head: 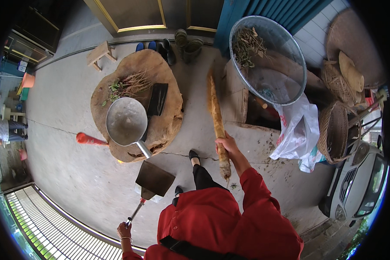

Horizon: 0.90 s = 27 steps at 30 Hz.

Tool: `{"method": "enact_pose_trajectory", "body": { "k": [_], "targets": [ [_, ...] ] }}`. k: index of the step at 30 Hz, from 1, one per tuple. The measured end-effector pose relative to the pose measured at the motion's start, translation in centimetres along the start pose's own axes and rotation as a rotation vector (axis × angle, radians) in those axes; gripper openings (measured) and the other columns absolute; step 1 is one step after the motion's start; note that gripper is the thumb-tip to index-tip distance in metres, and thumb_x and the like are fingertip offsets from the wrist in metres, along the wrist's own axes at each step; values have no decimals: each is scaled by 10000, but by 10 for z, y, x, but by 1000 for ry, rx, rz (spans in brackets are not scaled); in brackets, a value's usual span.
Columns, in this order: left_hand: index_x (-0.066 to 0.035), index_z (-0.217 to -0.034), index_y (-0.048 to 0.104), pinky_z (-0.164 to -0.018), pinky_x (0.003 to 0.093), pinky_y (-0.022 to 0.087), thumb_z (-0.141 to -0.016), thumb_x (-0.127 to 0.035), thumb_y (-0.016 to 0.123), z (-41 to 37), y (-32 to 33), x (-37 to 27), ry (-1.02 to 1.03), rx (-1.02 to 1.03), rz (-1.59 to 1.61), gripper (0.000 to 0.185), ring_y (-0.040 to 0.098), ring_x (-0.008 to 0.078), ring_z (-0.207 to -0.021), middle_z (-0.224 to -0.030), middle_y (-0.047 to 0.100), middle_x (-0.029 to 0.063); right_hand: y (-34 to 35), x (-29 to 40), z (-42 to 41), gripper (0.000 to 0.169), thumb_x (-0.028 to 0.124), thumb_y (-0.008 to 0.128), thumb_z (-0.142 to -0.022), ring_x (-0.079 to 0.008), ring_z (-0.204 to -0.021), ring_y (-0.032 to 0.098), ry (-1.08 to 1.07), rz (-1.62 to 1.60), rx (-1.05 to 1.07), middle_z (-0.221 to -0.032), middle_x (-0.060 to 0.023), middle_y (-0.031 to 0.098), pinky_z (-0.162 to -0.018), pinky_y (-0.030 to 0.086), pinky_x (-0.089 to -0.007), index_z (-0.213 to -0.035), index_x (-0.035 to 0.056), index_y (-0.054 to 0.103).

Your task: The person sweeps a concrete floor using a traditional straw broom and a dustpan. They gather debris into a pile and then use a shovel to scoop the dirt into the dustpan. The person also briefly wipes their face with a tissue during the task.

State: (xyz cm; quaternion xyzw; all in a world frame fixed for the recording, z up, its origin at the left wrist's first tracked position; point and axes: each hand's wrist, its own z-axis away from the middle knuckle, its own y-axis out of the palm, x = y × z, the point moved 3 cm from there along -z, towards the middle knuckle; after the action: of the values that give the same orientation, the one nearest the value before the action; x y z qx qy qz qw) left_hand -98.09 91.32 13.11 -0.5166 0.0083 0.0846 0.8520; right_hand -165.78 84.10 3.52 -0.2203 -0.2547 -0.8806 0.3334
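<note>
My right hand (229, 144) grips a straw broom (217, 118) by its bound tan handle. The broom points away from me, and its far end is blurred above the concrete floor. At the lower left, my left hand (124, 230), with a bracelet at the wrist, is closed around the metal handle of a long-handled dustpan (155, 178). The dustpan's dark pan hangs in front of a tree-slab table (164, 136). On that table are a metal ladle (126, 122), a dark cleaver-like blade (158, 99) and a bunch of leafy stems (133, 85).
A metal tub (279, 78) holding dried plants stands at right on a wooden box (234, 97), with a white plastic bag (297, 130) below. Woven baskets (334, 130) and a parked car (357, 182) lie beyond. A wooden stool (100, 56) and boots (169, 52) are near the doors. Another person (8, 130) bends far left.
</note>
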Motion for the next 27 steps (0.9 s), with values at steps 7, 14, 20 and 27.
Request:
{"method": "enact_pose_trajectory", "body": {
  "k": [7, 14, 20, 27],
  "targets": [
    [-39, -589, 484, -533, 435, 376, -622, -177, 756, 5, 12, -16, -53, -5, 43, 307, 508, 337, -579, -598, 513, 136, 37, 112, -146, 440, -31, 589, -669, -274, -512, 538, -140, -45, -165, -771, -136, 503, -415, 473, -424, -1056, 87, 415],
    [-35, -579, 474, -516, 417, 383, -617, -163, 756, 9, 8, -41, -134, -3, 47, 312, 503, 322, -542, -567, 503, 130, 39, 142, -198, 399, -2, 624, -662, -285, -526, 556, 5, 118, -78, -750, -142, 514, -448, 495, -418, -1015, 23, 440],
    [-35, -602, 493, -518, 405, 397, -609, -123, 756, 9, 9, -48, -120, -17, 25, 277, 507, 311, -545, -583, 508, 121, 14, 147, -97, 392, 8, 625, -677, -243, -477, 535, 91, 140, -19, -730, -127, 500, -414, 474, -396, -1024, 45, 448],
    [-23, -621, 505, -522, 397, 399, -618, -106, 748, 5, 6, -52, -59, -8, 37, 256, 519, 295, -555, -614, 523, 120, 24, 149, -166, 503, 28, 622, -669, -306, -635, 580, -82, 319, -154, -815, -146, 539, -482, 505, -425, -1136, 60, 436]
  ]
}}
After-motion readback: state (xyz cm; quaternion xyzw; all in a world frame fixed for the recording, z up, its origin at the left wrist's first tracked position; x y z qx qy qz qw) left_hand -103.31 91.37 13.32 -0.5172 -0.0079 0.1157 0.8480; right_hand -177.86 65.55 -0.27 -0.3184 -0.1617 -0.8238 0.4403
